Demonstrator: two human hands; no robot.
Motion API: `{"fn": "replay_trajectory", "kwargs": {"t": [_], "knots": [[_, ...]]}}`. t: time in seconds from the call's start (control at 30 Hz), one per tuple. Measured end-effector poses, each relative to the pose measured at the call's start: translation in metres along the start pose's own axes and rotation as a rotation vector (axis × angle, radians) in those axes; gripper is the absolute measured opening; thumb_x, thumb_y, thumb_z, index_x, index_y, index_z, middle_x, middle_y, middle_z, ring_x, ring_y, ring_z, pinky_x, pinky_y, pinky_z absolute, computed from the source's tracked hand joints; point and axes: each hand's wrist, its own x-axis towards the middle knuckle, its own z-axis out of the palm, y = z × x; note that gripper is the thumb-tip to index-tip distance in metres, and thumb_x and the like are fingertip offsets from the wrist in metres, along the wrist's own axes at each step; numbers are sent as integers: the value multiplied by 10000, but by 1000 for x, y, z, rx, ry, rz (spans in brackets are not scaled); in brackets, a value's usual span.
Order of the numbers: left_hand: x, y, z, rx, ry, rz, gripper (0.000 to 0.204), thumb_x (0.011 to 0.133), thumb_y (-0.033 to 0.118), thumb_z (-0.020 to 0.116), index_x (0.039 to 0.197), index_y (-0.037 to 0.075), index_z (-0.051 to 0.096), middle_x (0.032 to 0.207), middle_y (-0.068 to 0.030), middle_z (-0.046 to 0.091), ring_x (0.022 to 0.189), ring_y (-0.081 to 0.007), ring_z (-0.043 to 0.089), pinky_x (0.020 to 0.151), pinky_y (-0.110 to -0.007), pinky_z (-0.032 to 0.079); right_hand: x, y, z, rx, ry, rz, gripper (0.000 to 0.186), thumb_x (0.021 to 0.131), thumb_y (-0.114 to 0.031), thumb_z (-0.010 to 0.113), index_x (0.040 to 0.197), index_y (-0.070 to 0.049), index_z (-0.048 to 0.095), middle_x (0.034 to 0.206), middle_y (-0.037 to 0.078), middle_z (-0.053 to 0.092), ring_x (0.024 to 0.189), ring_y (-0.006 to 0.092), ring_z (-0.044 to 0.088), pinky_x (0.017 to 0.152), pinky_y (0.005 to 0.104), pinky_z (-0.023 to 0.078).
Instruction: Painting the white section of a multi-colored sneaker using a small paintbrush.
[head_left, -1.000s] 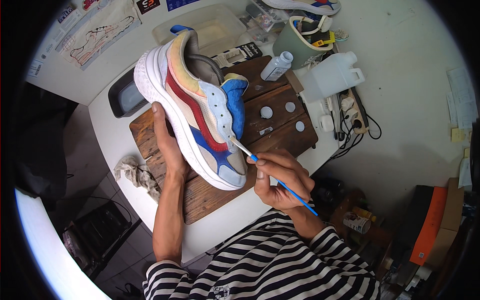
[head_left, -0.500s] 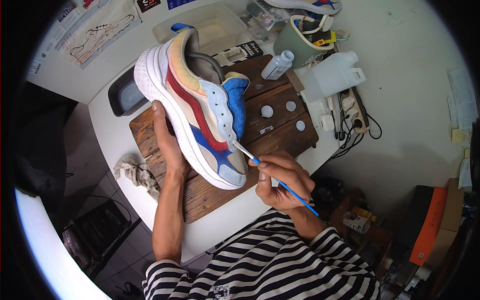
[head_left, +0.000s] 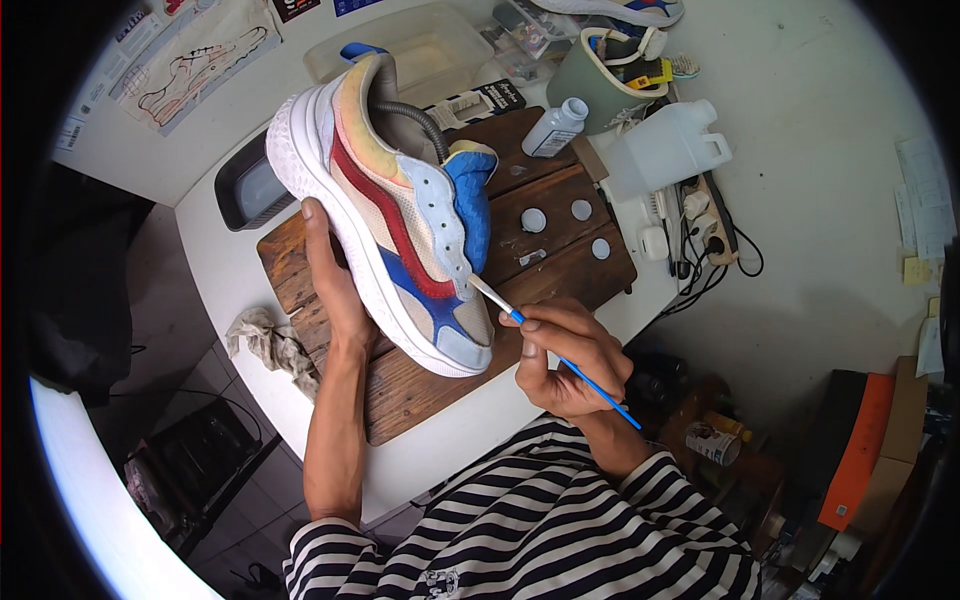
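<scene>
My left hand point(head_left: 337, 290) is closed around the sole of a multicoloured sneaker point(head_left: 400, 225), thumb along the white midsole, its other fingers hidden beneath. The shoe is tilted, toe toward me, with red, blue, cream and pale blue panels and no laces. A grey coiled shoe tree point(head_left: 418, 122) sits inside it. Between the thumb and fingers of my right hand point(head_left: 575, 360) is a thin blue-handled paintbrush point(head_left: 590, 383). The brush tip touches the pale blue eyelet panel near its lowest hole.
A dark wooden board point(head_left: 415, 400) lies under the shoe on the white table. An uncapped bottle point(head_left: 555, 128), small round caps point(head_left: 533, 220) and a white jug point(head_left: 668, 150) are to the right. A crumpled rag point(head_left: 270, 350) is at left; a green bucket point(head_left: 590, 85) stands at the back.
My right hand and the brush have shifted very slightly to the right. The brush tip stays at the lower eyelet panel. The sneaker and my left hand have barely moved.
</scene>
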Motion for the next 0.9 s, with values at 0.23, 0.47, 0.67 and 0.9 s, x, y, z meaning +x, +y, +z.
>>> {"fn": "replay_trajectory", "kwargs": {"t": [0.23,0.47,0.67,0.9], "knots": [[0,0,4,-31,10,4,640,1084,509,490,1469,-2,496,1317,-117,647,1107,-177,659,1009,-335,537,-5,5,6,13,83,19,180,853,28,740,1030,48,720,960,192,755,784,301,763,678,374,640],[-2,2,5,-27,14,-6,652,1082,515,491,1481,-1,485,1329,-119,641,1123,-178,654,1019,-337,532,-5,0,-2,8,8,13,142,911,78,657,1051,77,634,980,237,731,839,333,778,695,372,647],[-1,-1,5,-4,44,37,658,1082,518,491,1486,-1,479,1328,-117,640,1124,-184,653,1026,-342,528,-10,1,-2,24,-26,27,149,908,86,654,1055,68,637,989,236,723,849,335,778,700,375,648],[1,-1,1,-19,5,11,646,1091,504,479,1497,1,471,1356,-114,626,1155,-183,638,1045,-344,512,-7,0,-1,36,5,30,138,914,72,658,1050,70,636,976,235,731,854,331,780,707,373,650]]}}
